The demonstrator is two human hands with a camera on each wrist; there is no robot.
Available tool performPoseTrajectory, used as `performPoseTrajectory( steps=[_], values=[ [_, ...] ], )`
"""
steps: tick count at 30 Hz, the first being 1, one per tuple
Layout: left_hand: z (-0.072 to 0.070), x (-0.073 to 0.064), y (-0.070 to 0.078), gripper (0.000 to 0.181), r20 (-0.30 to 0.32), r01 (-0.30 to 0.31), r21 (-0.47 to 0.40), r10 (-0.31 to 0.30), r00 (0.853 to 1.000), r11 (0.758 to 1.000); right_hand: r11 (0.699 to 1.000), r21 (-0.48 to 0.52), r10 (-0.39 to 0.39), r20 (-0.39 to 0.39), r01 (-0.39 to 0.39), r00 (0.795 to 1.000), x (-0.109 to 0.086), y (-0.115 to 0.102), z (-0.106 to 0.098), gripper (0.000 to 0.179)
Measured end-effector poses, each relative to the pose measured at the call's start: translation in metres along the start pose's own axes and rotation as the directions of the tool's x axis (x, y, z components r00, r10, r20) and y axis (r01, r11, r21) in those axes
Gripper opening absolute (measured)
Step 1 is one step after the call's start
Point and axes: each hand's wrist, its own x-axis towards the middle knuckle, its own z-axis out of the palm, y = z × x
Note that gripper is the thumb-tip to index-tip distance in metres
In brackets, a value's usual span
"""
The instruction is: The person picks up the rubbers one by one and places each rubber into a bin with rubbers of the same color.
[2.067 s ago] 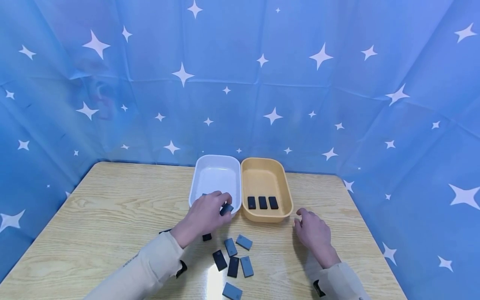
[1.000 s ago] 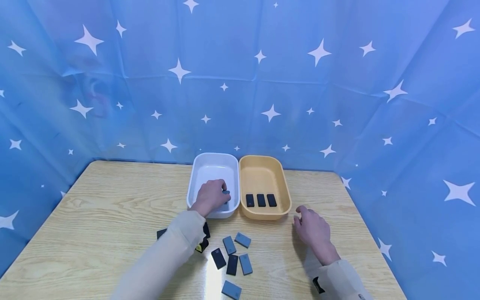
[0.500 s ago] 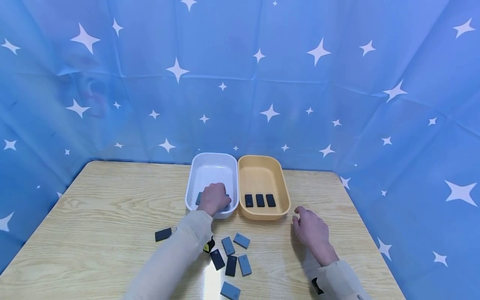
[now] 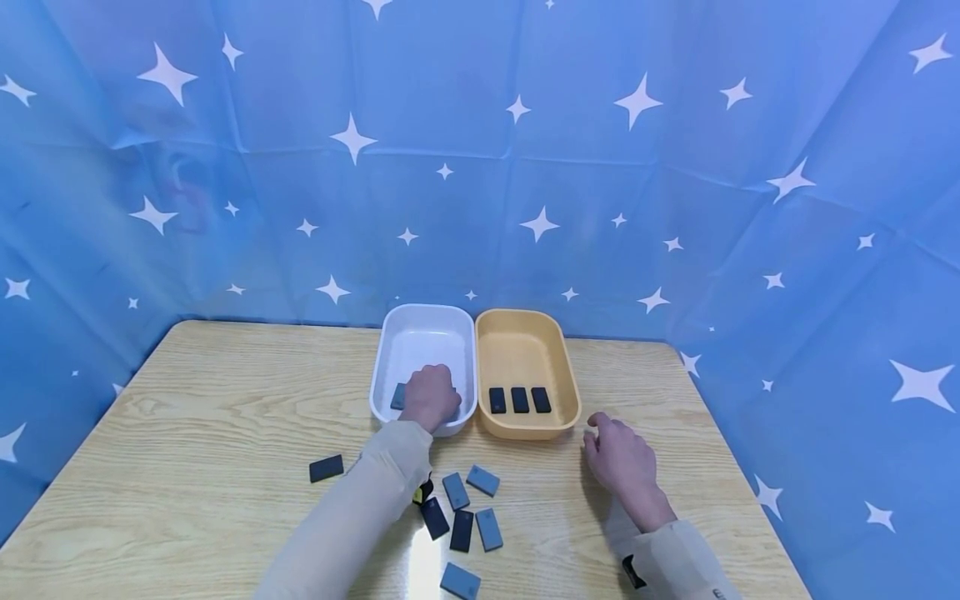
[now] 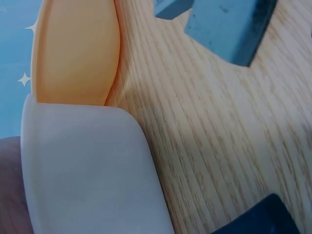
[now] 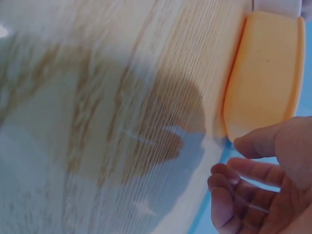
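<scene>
My left hand (image 4: 431,398) reaches down into the white tray (image 4: 422,342), its fingers pinching a small blue-grey block that the hand almost wholly hides. Left of it in that tray lies another blue-grey block (image 4: 397,397). In the left wrist view, the white tray's outer wall (image 5: 90,161) covers most of the hand. My right hand (image 4: 622,454) stays near the right front corner of the orange-yellow tray (image 4: 525,346), holding nothing. Its fingers are loosely curled in the right wrist view. Three black blocks (image 4: 520,400) lie in a row in the orange-yellow tray.
The trays stand side by side at the wooden table's (image 4: 247,400) back edge. In front lie several loose blocks, blue-grey (image 4: 489,530) and black (image 4: 462,532). One black block (image 4: 326,468) lies left of my left sleeve (image 4: 352,508). A blue star-patterned curtain (image 4: 480,167) hangs behind.
My left hand has carried the blue-grey block from over the white tray's front rim down inside it, and has barely moved in the last half second. The right hand has stayed in place.
</scene>
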Motion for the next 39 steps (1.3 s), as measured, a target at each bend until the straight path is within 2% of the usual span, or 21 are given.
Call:
performPoseTrajectory(
  steps=[11, 14, 20, 24, 29, 39],
  values=[
    [-0.003, -0.001, -0.006, 0.021, 0.009, -0.001, -0.014, 0.002, 1.0, 1.0, 1.0, 0.007, -0.001, 0.0, 0.001, 1.0, -0.001, -0.001, 0.001, 0.029],
    [-0.009, -0.002, -0.008, 0.024, -0.017, -0.022, 0.003, 0.023, 1.0, 1.0, 1.0, 0.011, 0.001, 0.003, -0.001, 1.0, -0.002, -0.001, 0.001, 0.029],
    [-0.025, -0.006, -0.01, 0.024, -0.051, -0.058, -0.02, 0.057, 0.997, 0.998, 1.0, 0.013, 0.006, 0.007, -0.006, 1.0, -0.003, 0.0, 0.001, 0.029],
    [-0.038, -0.013, -0.014, 0.026, -0.085, -0.093, -0.012, 0.091, 0.992, 0.996, 1.0, 0.019, -0.001, 0.01, 0.001, 1.0, -0.004, 0.001, 0.002, 0.029],
    [-0.049, -0.024, -0.021, 0.022, -0.143, -0.149, 0.035, 0.152, 0.978, 0.988, 1.0, 0.017, -0.005, 0.001, 0.005, 1.0, -0.005, 0.002, 0.002, 0.028],
    [-0.063, -0.049, -0.037, 0.021, -0.171, -0.217, 0.096, 0.231, 0.958, 0.971, 1.0, 0.021, -0.012, -0.007, 0.012, 1.0, -0.007, 0.001, 0.001, 0.027]
  ],
)
